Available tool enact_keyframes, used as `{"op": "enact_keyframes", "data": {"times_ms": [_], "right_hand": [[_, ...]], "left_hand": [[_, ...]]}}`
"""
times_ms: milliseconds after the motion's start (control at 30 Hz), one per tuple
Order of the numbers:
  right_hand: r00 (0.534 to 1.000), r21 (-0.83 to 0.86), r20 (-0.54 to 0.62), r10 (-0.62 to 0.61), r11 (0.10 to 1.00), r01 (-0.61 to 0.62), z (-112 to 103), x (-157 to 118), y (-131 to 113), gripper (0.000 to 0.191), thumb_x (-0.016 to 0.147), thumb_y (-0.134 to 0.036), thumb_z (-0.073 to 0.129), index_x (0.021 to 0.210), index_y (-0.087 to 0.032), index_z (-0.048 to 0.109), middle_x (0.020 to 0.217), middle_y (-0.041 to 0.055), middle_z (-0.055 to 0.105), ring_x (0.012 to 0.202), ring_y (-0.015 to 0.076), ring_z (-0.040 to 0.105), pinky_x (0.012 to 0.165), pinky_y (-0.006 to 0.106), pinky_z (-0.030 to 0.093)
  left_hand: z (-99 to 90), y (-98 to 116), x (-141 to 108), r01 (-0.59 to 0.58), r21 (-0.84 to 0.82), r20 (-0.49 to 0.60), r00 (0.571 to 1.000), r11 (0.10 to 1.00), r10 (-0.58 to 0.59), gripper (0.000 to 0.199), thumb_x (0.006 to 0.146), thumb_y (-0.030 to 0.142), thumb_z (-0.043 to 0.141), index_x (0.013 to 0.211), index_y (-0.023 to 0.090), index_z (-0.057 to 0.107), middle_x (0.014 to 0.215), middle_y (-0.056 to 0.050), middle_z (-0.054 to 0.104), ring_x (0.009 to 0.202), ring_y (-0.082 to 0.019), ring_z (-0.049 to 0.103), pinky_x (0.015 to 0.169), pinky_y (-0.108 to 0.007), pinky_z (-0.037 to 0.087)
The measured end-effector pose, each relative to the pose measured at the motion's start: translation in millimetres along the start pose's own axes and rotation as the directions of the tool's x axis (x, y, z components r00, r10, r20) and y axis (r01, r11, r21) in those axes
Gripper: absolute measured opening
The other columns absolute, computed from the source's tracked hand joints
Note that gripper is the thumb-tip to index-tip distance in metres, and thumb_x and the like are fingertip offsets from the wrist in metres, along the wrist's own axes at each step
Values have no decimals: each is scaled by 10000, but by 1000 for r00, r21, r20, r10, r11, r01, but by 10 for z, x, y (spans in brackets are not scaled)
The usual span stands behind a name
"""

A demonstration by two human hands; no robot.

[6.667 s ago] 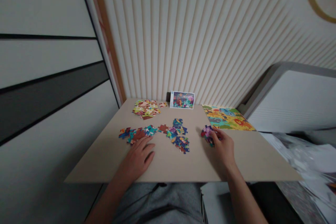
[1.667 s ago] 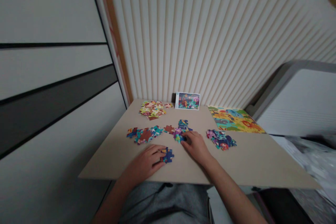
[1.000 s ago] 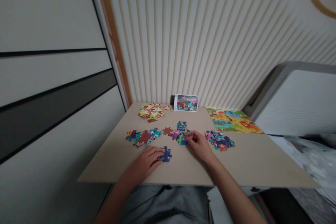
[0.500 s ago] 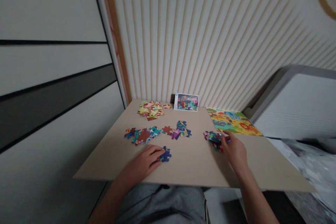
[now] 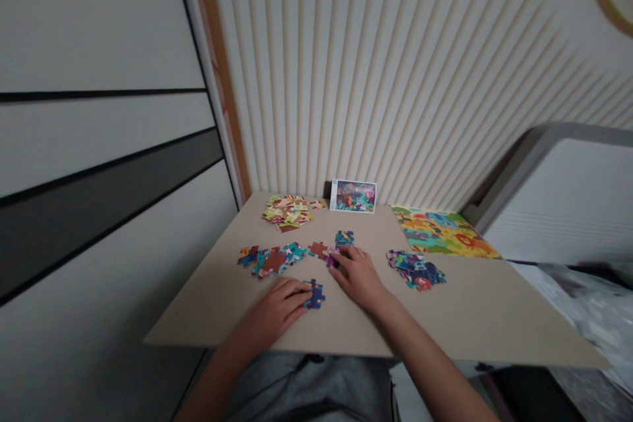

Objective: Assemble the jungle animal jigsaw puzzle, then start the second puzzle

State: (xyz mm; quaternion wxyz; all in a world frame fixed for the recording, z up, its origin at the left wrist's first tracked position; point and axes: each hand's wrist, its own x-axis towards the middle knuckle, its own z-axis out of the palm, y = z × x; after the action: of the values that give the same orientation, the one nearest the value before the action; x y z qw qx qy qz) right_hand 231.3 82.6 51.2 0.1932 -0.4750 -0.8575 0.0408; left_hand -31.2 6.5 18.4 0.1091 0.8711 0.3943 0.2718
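Note:
My left hand [image 5: 281, 306] rests near the table's front edge, its fingers closed on the edge of a dark blue puzzle piece [image 5: 315, 295]. My right hand [image 5: 360, 277] reaches to the middle of the table, with thumb and fingertips closing on a purple puzzle piece [image 5: 331, 260]. Its fingers partly cover the pieces there. Beside it lie a brown puzzle piece [image 5: 318, 249] and some blue puzzle pieces [image 5: 345, 237]. To the left spreads a teal and brown cluster of puzzle pieces [image 5: 273, 262]; to the right, a dark mixed pile of puzzle pieces [image 5: 418, 270].
At the back left of the table [image 5: 475, 316] is a heap of yellow and pink puzzle pieces [image 5: 287, 212]. A picture card [image 5: 353, 196] stands against the pleated wall. A yellow animal picture [image 5: 445, 232] lies at the back right. Clear plastic wrapping [image 5: 588, 297] sits beyond the right edge.
My right hand has moved left from the right-hand pile to the purple piece in the middle. My left hand stays on the blue piece. The view has shifted slightly.

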Motion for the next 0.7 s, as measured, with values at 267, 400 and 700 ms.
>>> {"op": "enact_keyframes", "data": {"times_ms": [267, 400, 700], "right_hand": [[999, 92, -40, 25, 996, -21, -52, -241, -17, 365, 945, -273, 672, 1310, -287, 671, 1222, 82, 646, 1169, 251, 566, 1025, 412, 421], [966, 52, -212, 147, 989, -139, -212, -338, 192, 354, 959, -302, 627, 1307, -266, 677, 1236, 105, 643, 1160, 269, 572, 1038, 433, 414], [755, -87, -456, 471, 821, -565, -449, -927, 1173, 349, 970, -405, 542, 1165, -188, 734, 1113, 153, 644, 1024, 308, 595, 888, 433, 445]], "left_hand": [[63, -94, -20, -24, 27, -62, 998, 999, 26, 282, 1033, 210, 571, 1265, 280, 716, 1290, -44, 679, 1243, -189, 603, 1094, -381, 537], [91, -138, -19, -38, 36, -89, 995, 999, 41, 271, 1032, 227, 569, 1249, 273, 724, 1267, -48, 687, 1212, -193, 626, 1072, -377, 556], [104, -99, -12, 18, 21, -108, 994, 1000, -16, 247, 1038, 248, 568, 1244, 266, 704, 1260, -45, 678, 1196, -188, 626, 1071, -368, 537]]}}
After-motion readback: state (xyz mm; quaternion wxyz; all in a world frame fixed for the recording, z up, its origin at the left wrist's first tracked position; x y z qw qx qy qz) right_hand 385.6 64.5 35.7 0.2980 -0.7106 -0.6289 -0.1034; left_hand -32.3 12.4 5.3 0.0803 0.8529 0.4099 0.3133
